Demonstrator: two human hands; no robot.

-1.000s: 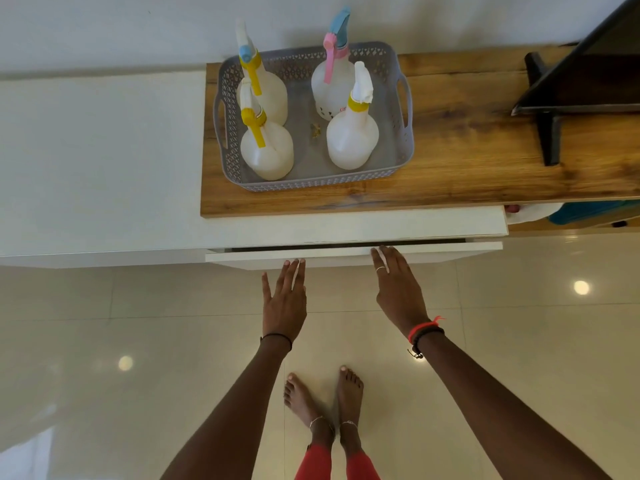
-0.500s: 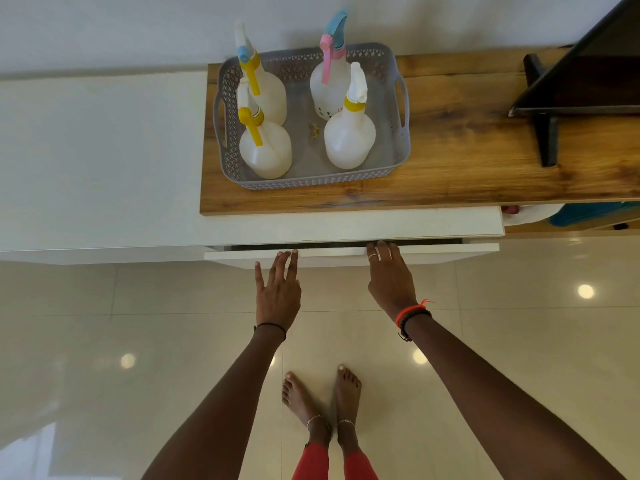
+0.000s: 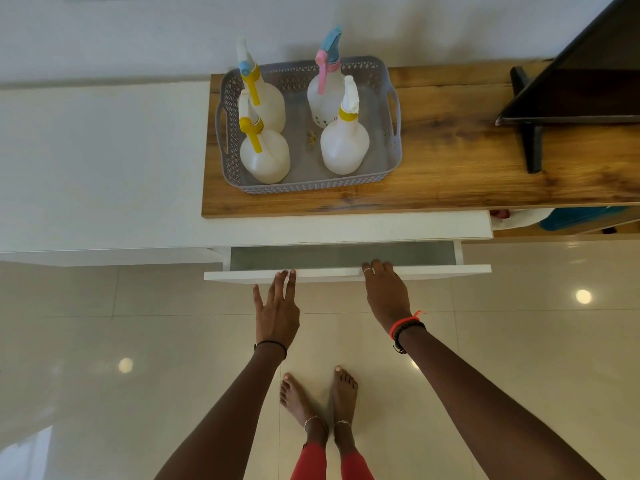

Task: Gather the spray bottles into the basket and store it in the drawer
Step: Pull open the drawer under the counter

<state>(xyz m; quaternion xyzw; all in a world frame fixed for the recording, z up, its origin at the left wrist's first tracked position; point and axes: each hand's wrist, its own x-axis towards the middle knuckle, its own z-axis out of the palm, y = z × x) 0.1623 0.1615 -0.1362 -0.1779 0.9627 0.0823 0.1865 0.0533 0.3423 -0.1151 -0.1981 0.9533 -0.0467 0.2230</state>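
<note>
Right grip (image 3: 386, 296) over drawer (image 3: 446, 269) front edge

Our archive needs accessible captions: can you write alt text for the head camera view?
A person's left hand touches and right hand hooks the front of a partly open white drawer. Above, on a wooden top, a grey basket holds four upright spray bottles.

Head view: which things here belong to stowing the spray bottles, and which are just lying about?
In the job: four spray bottles, grey basket, open drawer, left hand and right hand at its front.
Lying about: black screen on its stand, wooden top, blue item on the lower shelf.
</note>
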